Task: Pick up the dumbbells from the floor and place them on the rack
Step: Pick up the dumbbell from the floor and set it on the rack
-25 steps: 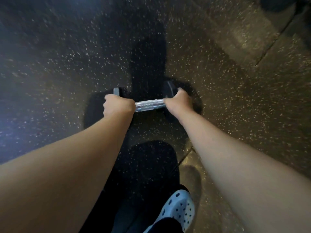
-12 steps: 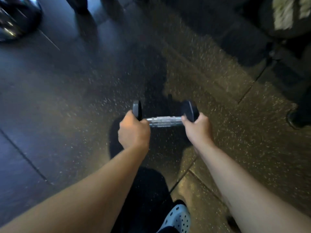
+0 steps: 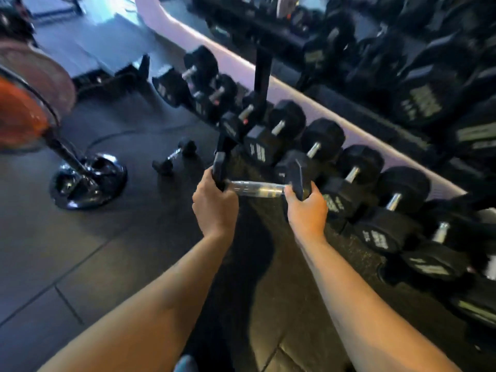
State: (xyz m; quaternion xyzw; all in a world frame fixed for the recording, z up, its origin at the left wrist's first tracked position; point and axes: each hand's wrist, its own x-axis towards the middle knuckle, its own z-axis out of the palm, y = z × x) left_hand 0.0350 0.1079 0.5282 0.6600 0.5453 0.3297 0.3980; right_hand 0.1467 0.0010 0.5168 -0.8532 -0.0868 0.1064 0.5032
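A black dumbbell with a chrome handle [image 3: 257, 188] hangs level in front of me, held off the floor. My left hand [image 3: 214, 205] grips its left end and my right hand [image 3: 307, 210] grips its right end, both at the heads. Just beyond it stands the dumbbell rack [image 3: 261, 76], with its lowest row of black dumbbells [image 3: 346, 167] running from the middle to the right. A smaller dumbbell [image 3: 174, 157] lies on the dark floor to the left, apart from my hands.
A stand with a shiny round base [image 3: 88, 181] and a red-orange disc [image 3: 18, 114] stands on the left. Upper rack tiers full of large dumbbells [image 3: 418, 100] fill the top right. Dark rubber floor tiles [image 3: 80, 264] spread below and to the left.
The dumbbell has come up from the floor in both hands. My view has swung up, bringing the rack and the stand into sight.
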